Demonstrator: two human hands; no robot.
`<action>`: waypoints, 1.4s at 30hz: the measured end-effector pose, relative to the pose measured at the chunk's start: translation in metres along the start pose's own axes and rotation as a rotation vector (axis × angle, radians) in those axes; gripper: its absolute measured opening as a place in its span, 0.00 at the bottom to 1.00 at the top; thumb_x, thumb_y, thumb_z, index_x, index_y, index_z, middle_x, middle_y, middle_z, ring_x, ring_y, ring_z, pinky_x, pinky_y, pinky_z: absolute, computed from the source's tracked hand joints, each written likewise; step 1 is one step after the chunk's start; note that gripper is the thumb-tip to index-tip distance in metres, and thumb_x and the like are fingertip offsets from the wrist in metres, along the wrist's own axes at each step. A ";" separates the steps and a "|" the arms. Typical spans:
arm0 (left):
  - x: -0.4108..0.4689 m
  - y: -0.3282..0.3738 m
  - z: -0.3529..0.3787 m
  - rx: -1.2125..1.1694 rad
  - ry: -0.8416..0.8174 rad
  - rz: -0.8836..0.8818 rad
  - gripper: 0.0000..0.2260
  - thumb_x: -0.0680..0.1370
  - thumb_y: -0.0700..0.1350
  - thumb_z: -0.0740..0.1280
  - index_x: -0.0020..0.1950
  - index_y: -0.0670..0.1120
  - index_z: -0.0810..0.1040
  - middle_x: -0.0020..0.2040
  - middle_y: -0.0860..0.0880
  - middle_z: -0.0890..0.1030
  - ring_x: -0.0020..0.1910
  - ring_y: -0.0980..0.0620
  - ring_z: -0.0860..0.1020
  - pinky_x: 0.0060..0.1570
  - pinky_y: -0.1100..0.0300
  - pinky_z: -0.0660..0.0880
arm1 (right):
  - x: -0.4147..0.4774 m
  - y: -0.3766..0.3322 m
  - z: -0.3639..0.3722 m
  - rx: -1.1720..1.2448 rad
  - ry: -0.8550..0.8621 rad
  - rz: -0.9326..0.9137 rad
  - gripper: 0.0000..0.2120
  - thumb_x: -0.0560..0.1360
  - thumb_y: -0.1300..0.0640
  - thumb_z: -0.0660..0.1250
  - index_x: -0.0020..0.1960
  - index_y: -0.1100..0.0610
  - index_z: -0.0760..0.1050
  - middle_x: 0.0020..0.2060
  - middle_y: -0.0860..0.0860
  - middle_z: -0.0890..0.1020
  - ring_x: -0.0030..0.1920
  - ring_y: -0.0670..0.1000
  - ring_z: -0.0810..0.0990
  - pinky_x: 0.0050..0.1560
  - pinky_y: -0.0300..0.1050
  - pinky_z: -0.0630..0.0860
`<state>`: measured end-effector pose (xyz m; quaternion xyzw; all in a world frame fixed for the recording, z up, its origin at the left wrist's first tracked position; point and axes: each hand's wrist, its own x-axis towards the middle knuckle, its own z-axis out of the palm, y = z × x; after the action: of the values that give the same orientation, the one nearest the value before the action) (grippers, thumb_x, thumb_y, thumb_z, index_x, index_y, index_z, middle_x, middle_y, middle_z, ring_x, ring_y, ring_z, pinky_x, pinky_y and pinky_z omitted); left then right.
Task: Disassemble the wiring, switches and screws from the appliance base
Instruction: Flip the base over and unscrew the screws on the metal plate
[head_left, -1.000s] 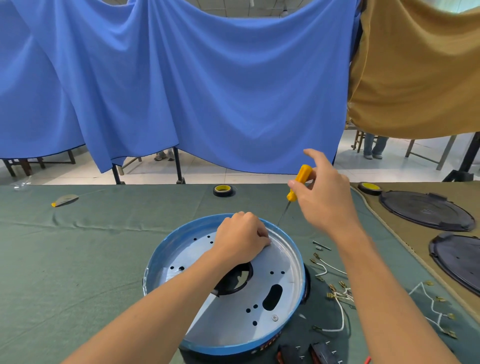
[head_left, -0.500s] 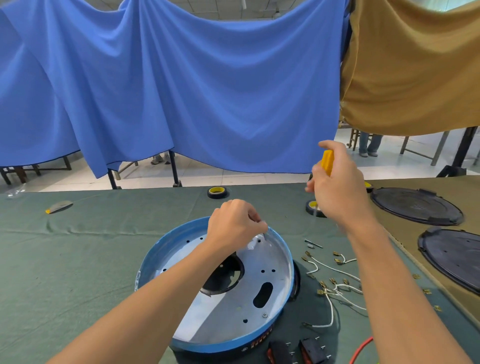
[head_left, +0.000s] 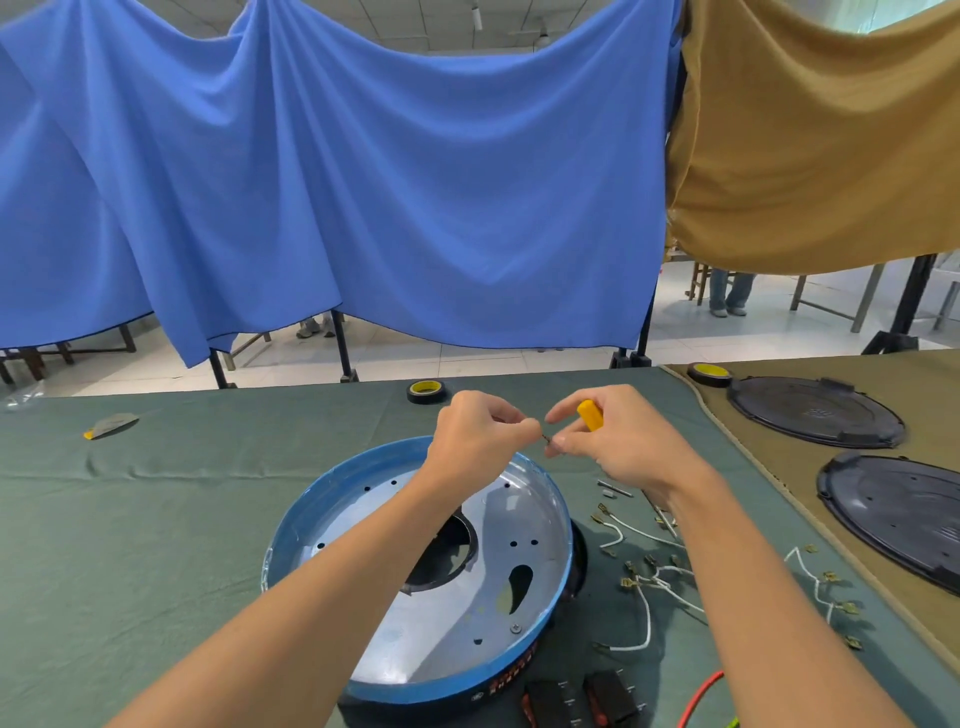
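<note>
The round appliance base (head_left: 540, 618), blue-rimmed with a silver perforated plate, lies on the green cloth in front of me. One screw (head_left: 515, 628) remains visible near its front rim. Above its far edge my left hand (head_left: 478, 439) pinches a small dark screw (head_left: 545, 439). My right hand (head_left: 621, 441) meets it there with thumb and forefinger while its palm holds a yellow-handled screwdriver (head_left: 589, 414). White wires with brass terminals (head_left: 649, 577) lie loose to the right of the base. Two black switches (head_left: 582, 701) lie at the front.
Two black round covers (head_left: 815, 410) (head_left: 898, 514) rest on the tan cloth at right. Tape rolls (head_left: 426, 391) (head_left: 709, 373) sit at the table's far edge. A red wire (head_left: 698, 696) curls near the front right. A small scraper (head_left: 111, 425) lies far left. Blue and tan curtains hang behind.
My right hand came down and leftward with the screwdriver to meet my left hand. My left hand lifted off the base plate with the small screw pinched.
</note>
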<state>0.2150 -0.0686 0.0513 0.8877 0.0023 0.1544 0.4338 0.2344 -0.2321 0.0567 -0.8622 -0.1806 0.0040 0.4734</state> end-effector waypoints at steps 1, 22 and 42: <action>0.000 0.000 0.000 -0.009 -0.009 0.002 0.08 0.74 0.48 0.70 0.49 0.46 0.84 0.41 0.52 0.82 0.40 0.56 0.78 0.35 0.66 0.72 | 0.000 0.001 -0.002 -0.011 0.013 -0.002 0.07 0.73 0.59 0.72 0.49 0.49 0.78 0.35 0.44 0.85 0.47 0.44 0.81 0.46 0.45 0.73; -0.013 -0.048 -0.011 0.716 -0.136 0.230 0.22 0.81 0.50 0.60 0.75 0.47 0.64 0.73 0.50 0.67 0.70 0.49 0.64 0.68 0.52 0.63 | 0.024 0.078 0.000 -0.740 0.270 0.402 0.07 0.77 0.60 0.63 0.53 0.52 0.75 0.53 0.57 0.77 0.44 0.57 0.72 0.42 0.48 0.70; -0.042 -0.079 -0.031 0.868 -0.333 0.055 0.34 0.78 0.70 0.46 0.78 0.53 0.54 0.77 0.48 0.60 0.74 0.42 0.58 0.72 0.45 0.58 | 0.016 -0.046 0.020 0.220 0.361 -0.290 0.10 0.79 0.63 0.65 0.57 0.52 0.70 0.44 0.54 0.78 0.39 0.46 0.85 0.41 0.38 0.80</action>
<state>0.1769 -0.0015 -0.0029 0.9996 -0.0264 0.0060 0.0124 0.2311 -0.1883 0.0862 -0.7573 -0.2133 -0.1980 0.5847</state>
